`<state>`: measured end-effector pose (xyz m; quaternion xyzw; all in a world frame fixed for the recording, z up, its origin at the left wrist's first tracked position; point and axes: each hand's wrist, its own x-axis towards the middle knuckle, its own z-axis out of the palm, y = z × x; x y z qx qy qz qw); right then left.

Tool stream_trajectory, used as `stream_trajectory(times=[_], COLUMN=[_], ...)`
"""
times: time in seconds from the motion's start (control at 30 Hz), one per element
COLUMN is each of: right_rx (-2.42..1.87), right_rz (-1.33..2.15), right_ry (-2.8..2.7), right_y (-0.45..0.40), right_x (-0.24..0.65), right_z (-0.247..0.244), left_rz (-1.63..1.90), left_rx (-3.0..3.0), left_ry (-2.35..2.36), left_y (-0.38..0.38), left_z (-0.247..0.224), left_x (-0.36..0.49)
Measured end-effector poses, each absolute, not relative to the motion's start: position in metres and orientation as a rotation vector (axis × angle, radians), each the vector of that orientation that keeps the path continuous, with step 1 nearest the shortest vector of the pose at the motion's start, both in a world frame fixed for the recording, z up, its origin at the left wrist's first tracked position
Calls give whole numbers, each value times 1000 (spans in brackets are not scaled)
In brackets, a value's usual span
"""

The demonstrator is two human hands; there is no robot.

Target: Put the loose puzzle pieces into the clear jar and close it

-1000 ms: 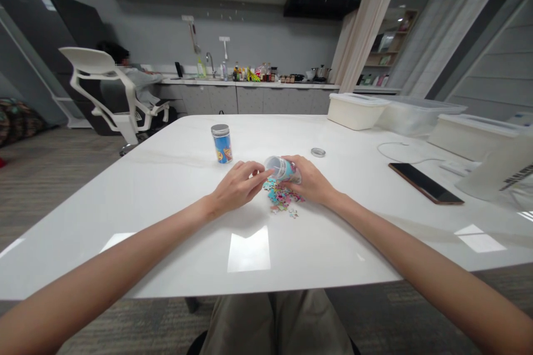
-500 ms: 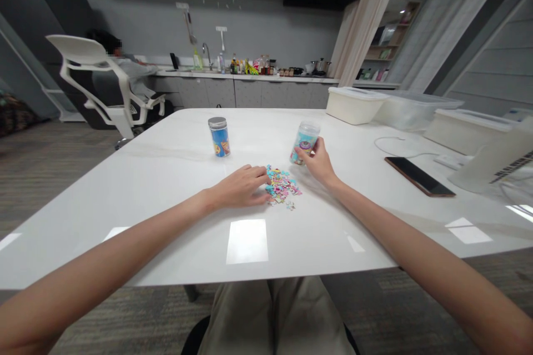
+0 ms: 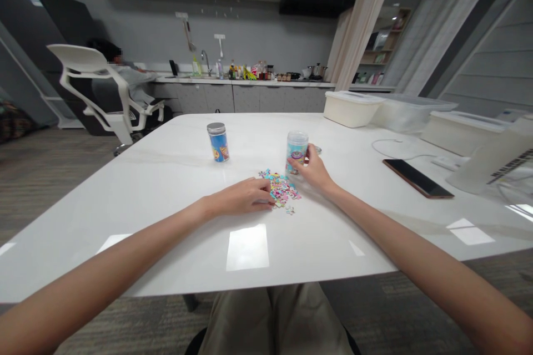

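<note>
Left hand (image 3: pixel 250 196) curls at puzzle pieces (image 3: pixel 283 189), pinch unclear; they lie out between the hands, loosely heaped, none visibly joined. Right hand (image 3: pixel 315 171), farther out, grasps uncapped jar (image 3: pixel 296 148); beyond left hand, second jar (image 3: pixel 219 143) stands capped.

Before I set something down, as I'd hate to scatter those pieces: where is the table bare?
Bare: left of the blue jar, and between the right hand and the phone. Crowded: around the puzzle pieces, where the left hand and the held jar are.
</note>
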<state>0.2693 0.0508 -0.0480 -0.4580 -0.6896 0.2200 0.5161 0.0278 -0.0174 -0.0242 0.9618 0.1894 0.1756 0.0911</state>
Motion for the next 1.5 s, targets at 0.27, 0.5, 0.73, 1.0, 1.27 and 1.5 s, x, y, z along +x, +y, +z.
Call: stream_trajectory(times=[0.27, 0.5, 0.73, 1.0, 1.27, 1.5], right_rx=[-1105, -1114, -1105, -1096, -1066, -1011], right_rz=[542, 513, 555, 546, 449, 274], right_ry=[-1683, -1672, -1701, -1730, -1777, -1867], right_y=[47, 48, 47, 44, 40, 36], right_x=[268, 268, 267, 265, 261, 257], right_z=[-48, -49, -50, -48, -52, -54], left_rz=[526, 413, 336, 388, 633, 1037], left_rx=[2712, 2658, 2458, 2266, 1729, 1333], left_ry=[573, 668, 714, 689, 793, 830], left_y=[-21, -21, -24, -27, -12, 1], left_z=[-22, -19, -13, -13, -31, -39], left_x=[30, 28, 25, 27, 27, 27])
